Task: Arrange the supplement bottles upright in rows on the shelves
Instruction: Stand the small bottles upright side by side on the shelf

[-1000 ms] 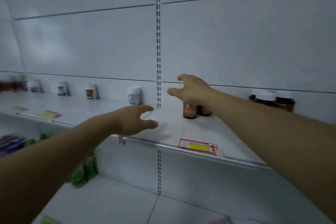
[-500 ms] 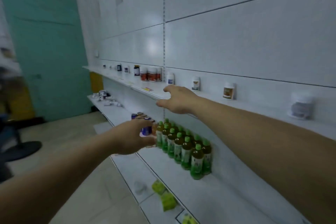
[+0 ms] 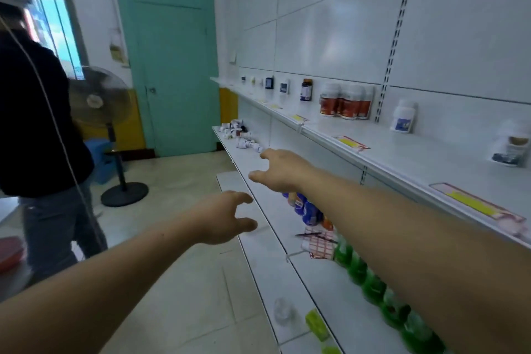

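- The view has swung from the upper shelf toward the tipped bottles further along.
- Left hand and right hand: fingers spread, empty; those bottles likely come next.

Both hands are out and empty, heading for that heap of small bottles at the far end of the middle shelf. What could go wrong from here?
1. The small bottles lie jumbled near the shelf edge; a sweep by the right hand could roll some off.
2. The right forearm passes just over the blue bottles and may topple them.
3. A person in dark clothes stands close on the left, near the left hand.
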### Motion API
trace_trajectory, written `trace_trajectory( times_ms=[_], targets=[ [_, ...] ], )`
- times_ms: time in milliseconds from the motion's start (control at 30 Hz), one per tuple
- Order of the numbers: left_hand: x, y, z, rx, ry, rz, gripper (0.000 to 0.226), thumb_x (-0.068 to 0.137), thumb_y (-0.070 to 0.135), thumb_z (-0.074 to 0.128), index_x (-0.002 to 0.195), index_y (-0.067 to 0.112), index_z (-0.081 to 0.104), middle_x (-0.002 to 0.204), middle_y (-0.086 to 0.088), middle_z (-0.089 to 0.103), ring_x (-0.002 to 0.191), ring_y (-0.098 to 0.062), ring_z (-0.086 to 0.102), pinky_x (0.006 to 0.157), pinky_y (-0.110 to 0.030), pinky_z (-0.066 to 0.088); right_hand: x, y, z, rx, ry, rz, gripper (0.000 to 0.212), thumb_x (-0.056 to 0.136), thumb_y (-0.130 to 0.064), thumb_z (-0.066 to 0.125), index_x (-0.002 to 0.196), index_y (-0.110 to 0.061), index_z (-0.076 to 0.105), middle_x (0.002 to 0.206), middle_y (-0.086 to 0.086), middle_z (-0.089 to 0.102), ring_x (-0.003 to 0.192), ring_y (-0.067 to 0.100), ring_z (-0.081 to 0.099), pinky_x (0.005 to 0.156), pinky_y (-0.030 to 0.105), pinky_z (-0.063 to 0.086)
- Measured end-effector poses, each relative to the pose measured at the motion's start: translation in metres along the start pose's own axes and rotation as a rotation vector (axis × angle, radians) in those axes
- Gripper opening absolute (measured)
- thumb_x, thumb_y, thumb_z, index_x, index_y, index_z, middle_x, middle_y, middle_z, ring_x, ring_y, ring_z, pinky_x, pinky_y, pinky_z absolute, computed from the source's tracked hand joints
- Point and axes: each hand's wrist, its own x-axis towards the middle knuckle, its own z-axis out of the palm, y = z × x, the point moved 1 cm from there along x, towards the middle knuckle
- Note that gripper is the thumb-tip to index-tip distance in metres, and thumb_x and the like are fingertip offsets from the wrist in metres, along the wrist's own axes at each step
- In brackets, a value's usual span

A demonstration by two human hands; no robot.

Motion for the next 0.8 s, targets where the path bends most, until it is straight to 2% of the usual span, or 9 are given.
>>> trace_trajectory(
  times_ms=[167,300,533,667,800],
  targets=[
    [0.095,-0.057,-0.019,-0.01,0.007,-0.056,0.062,0.085,0.051,0.059,0.139,0.028,0.039,0.143,0.003,0.042,0.122,-0.017,0.047,0.094,-0.026,0.035,0.12,0.013,0.018,-0.004,-0.034,0.031,0.074,0.085,-0.061,0.048,0.146,-0.021,0.031,0.152,0.006,0.033,0.136,0.028,0.033,0.104,0.04,0.034],
    [0.173,-0.109,-0.035,0.038,-0.02,-0.056,0.064,0.084,0.052,0.058,0.14,0.029,0.037,0.144,0.003,0.041,0.123,-0.018,0.047,0.099,-0.031,0.037,0.213,0.017,0.036,-0.021,-0.05,0.038,0.074,0.085,-0.063,0.047,0.145,-0.023,0.032,0.152,0.005,0.033,0.135,0.027,0.034,0.104,0.041,0.035],
    [0.329,-0.221,-0.066,0.049,0.023,0.035,0.061,0.085,0.053,0.057,0.138,0.03,0.039,0.144,0.006,0.042,0.126,-0.017,0.044,0.098,-0.028,0.035,0.392,0.013,0.078,-0.031,-0.014,0.063,0.072,0.086,-0.059,0.049,0.145,-0.022,0.033,0.151,0.005,0.035,0.133,0.026,0.037,0.1,0.038,0.036],
    [0.418,-0.284,-0.094,0.062,-0.024,0.077,0.061,0.085,0.054,0.056,0.138,0.031,0.039,0.144,0.006,0.041,0.124,-0.017,0.045,0.099,-0.03,0.036,0.497,0.009,0.092,0.005,-0.022,0.118,0.07,0.086,-0.057,0.051,0.144,-0.021,0.035,0.148,0.004,0.039,0.131,0.024,0.039,0.098,0.035,0.036],
    [0.504,-0.335,-0.116,0.07,-0.078,0.1,0.061,0.085,0.054,0.054,0.139,0.031,0.037,0.145,0.005,0.039,0.125,-0.018,0.045,0.1,-0.031,0.037,0.588,0.015,0.102,0.033,-0.025,0.152,0.073,0.087,-0.056,0.049,0.147,-0.02,0.03,0.15,0.0,0.037,0.134,0.023,0.036,0.101,0.034,0.034]
  ],
)
